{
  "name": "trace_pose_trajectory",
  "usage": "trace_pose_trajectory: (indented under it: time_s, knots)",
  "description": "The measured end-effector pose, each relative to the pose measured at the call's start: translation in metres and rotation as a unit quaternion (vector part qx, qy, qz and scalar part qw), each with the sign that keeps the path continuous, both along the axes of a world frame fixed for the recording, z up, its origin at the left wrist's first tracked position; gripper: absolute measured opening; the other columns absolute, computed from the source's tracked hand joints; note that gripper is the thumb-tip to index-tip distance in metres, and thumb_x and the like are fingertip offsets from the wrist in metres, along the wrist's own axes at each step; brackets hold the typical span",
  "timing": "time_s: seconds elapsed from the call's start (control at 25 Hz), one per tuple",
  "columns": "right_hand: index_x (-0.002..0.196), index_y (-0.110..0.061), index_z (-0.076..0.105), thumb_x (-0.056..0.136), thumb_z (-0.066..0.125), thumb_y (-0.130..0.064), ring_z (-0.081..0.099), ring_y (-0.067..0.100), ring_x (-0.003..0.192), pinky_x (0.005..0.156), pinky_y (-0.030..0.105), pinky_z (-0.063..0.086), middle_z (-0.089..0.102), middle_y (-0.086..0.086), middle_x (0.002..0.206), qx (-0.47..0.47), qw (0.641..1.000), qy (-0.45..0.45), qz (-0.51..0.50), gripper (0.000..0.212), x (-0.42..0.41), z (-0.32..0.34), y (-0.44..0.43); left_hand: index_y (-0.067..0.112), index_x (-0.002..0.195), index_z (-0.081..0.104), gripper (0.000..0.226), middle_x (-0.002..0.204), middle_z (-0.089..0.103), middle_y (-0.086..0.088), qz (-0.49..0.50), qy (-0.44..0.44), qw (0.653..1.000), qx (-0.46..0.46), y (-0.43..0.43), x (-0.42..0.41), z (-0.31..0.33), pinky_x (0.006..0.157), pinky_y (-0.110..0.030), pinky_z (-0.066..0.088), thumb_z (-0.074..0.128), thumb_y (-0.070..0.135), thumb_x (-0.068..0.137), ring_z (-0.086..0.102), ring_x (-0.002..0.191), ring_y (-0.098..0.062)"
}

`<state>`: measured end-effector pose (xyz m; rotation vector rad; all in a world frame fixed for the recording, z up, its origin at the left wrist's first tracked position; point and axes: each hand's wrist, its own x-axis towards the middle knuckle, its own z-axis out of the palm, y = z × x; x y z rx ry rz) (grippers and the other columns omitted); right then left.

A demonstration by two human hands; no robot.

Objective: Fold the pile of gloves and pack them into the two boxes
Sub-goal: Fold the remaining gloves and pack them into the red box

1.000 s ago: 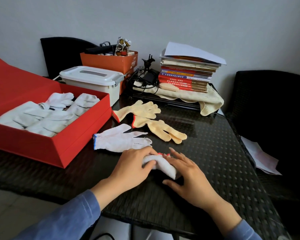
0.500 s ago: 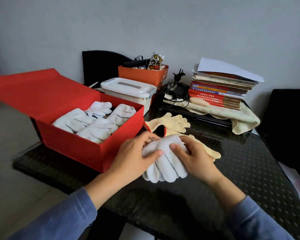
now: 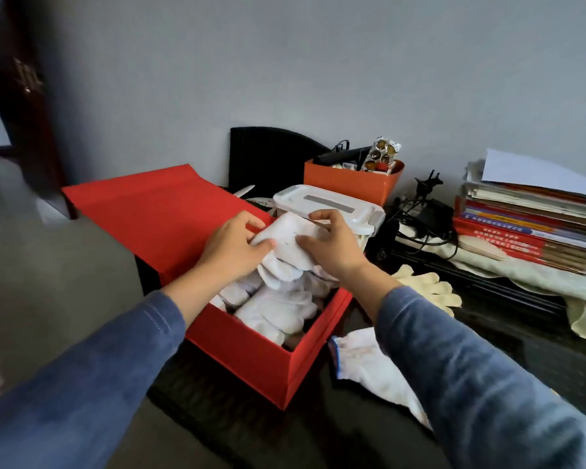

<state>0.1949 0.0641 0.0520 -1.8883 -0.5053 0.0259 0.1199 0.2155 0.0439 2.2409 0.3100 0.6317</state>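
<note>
A folded white glove (image 3: 286, 247) hangs over the open red box (image 3: 251, 357). My left hand (image 3: 232, 247) grips its left side and my right hand (image 3: 332, 247) pinches its right side. Several folded white gloves (image 3: 278, 308) lie inside the box. One white glove with a blue cuff (image 3: 369, 367) lies flat on the table right of the box, partly under my right sleeve. Yellow gloves (image 3: 427, 287) lie farther back on the table.
The box's red lid (image 3: 156, 211) stands open to the left. Behind it are a white plastic container (image 3: 329, 204), an orange box (image 3: 352, 182) of odds and ends, cables, and a stack of books (image 3: 528, 225) on a cream cloth. The dark woven table (image 3: 521, 346) fills the right.
Both hands lifted the folded white glove off the table and carried it left and back, over the red box. The camera turned left.
</note>
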Motion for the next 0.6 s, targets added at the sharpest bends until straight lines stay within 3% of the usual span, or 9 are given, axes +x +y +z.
trace_pose_trajectory:
  time_s: [0.16, 0.28, 0.36, 0.48, 0.6]
  knots:
    - [0.112, -0.018, 0.054, 0.083, 0.067, -0.021, 0.056, 0.019, 0.088, 0.074, 0.025, 0.043, 0.058, 0.003, 0.103, -0.182, 0.982, -0.039, -0.015, 0.032, 0.054, -0.015, 0.054, 0.024, 0.121, 0.057, 0.036, 0.124, 0.054, 0.0, 0.047, 0.041, 0.972, 0.225, 0.038, 0.034, -0.008, 0.09, -0.037, 0.045, 0.064, 0.025, 0.085, 0.052, 0.112, -0.025]
    - [0.113, -0.022, 0.058, 0.084, 0.062, -0.025, 0.056, 0.027, 0.11, 0.089, 0.031, 0.042, 0.063, 0.006, 0.117, -0.309, 0.947, -0.085, -0.036, 0.03, 0.073, -0.037, 0.071, 0.03, 0.122, 0.059, 0.035, 0.125, 0.057, 0.003, -0.029, 0.091, 0.95, 0.297, 0.047, 0.056, -0.018, 0.092, -0.037, 0.044, 0.061, 0.027, 0.088, 0.05, 0.114, -0.023]
    - [0.111, -0.023, 0.059, 0.086, 0.057, -0.027, 0.057, 0.032, 0.11, 0.087, 0.033, 0.043, 0.064, 0.009, 0.117, -0.334, 0.936, -0.096, -0.051, 0.025, 0.081, -0.043, 0.074, 0.035, 0.129, 0.054, 0.042, 0.128, 0.057, 0.003, -0.071, 0.15, 0.934, 0.317, 0.047, 0.071, -0.025, 0.093, -0.038, 0.045, 0.061, 0.033, 0.088, 0.051, 0.116, -0.025]
    - [0.11, -0.021, 0.06, 0.086, 0.058, -0.027, 0.057, 0.031, 0.11, 0.087, 0.033, 0.043, 0.064, 0.01, 0.116, -0.349, 0.933, -0.082, -0.034, 0.025, 0.088, -0.042, 0.068, 0.031, 0.142, 0.038, 0.058, 0.146, 0.042, 0.002, -0.102, 0.245, 0.878, 0.398, 0.038, 0.085, -0.033, 0.096, -0.039, 0.044, 0.061, 0.037, 0.088, 0.046, 0.124, -0.029]
    - [0.117, -0.014, 0.058, 0.086, 0.058, -0.018, 0.059, 0.026, 0.107, 0.088, 0.03, 0.045, 0.065, 0.008, 0.113, -0.29, 0.952, -0.099, -0.015, 0.031, 0.084, -0.032, 0.05, 0.026, 0.143, 0.037, 0.057, 0.149, 0.037, 0.002, -0.09, 0.267, 0.84, 0.463, 0.028, 0.087, -0.032, 0.101, -0.037, 0.035, 0.058, 0.038, 0.091, 0.04, 0.128, -0.026]
